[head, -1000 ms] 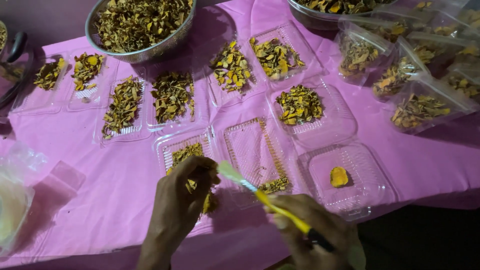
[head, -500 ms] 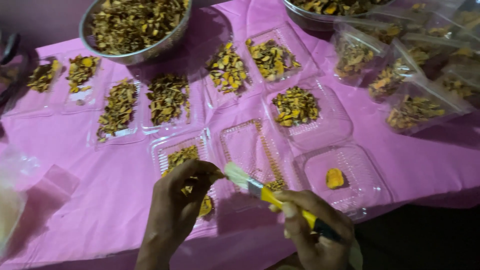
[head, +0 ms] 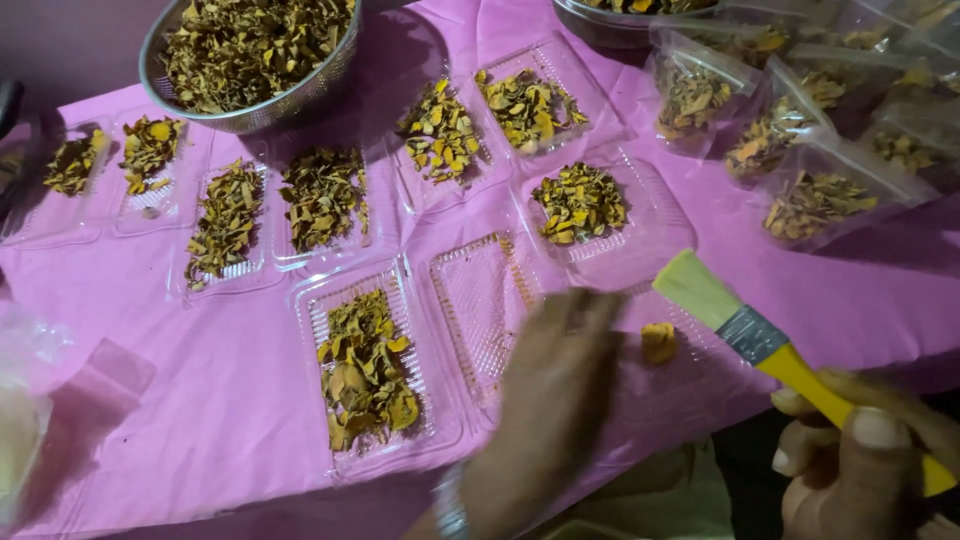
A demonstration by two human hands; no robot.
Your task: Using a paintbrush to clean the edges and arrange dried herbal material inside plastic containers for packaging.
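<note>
My right hand at the bottom right grips the yellow handle of a flat paintbrush, its pale bristles pointing up-left. My left hand, blurred by motion, hovers over an empty clear plastic tray, and its fingertips reach toward a single yellow piece in the neighbouring clear tray. Its grip is too blurred to read. Left of that hand, another clear tray holds a heap of dried yellow-brown pieces.
Several more clear trays of dried pieces lie on the pink cloth. A metal colander full of them stands at the back left. Filled clear bags sit at the right, and a clear bag lies at the left edge.
My left hand left the tray of dried pieces and swung right over the empty tray. The brush lifted off the tray and drew back to the right. The camera moved closer.
</note>
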